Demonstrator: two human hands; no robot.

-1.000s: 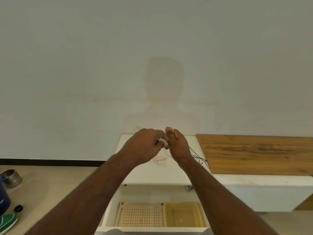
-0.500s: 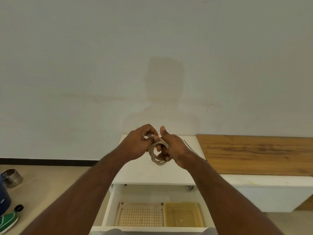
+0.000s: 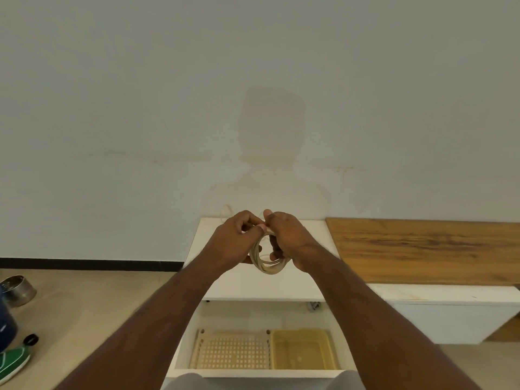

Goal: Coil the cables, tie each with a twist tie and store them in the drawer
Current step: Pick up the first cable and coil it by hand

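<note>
A cream cable coil (image 3: 267,266) hangs in the air above the white cabinet top (image 3: 281,285), held between both hands. My left hand (image 3: 235,240) pinches the coil's upper left side, thumb against fingers. My right hand (image 3: 287,237) grips the coil's upper right part, its fingers curled through the loop. Any twist tie is hidden by the fingers. Another thin pale cable (image 3: 225,212) loops at the cabinet's back left edge. Below the cabinet top the drawer (image 3: 183,353) stands pulled out.
Inside the drawer lie a perforated beige tray (image 3: 233,353) and a yellow bin (image 3: 302,353). A wooden board (image 3: 427,249) covers the low bench to the right. On the floor at left are a metal bowl (image 3: 17,288), a dark container (image 3: 7,330) and a green shoe (image 3: 14,361).
The coil came up into view between my hands and now hangs lower and more open. My hands have shifted slightly toward me, and my left thumb has closed onto the coil's top.
</note>
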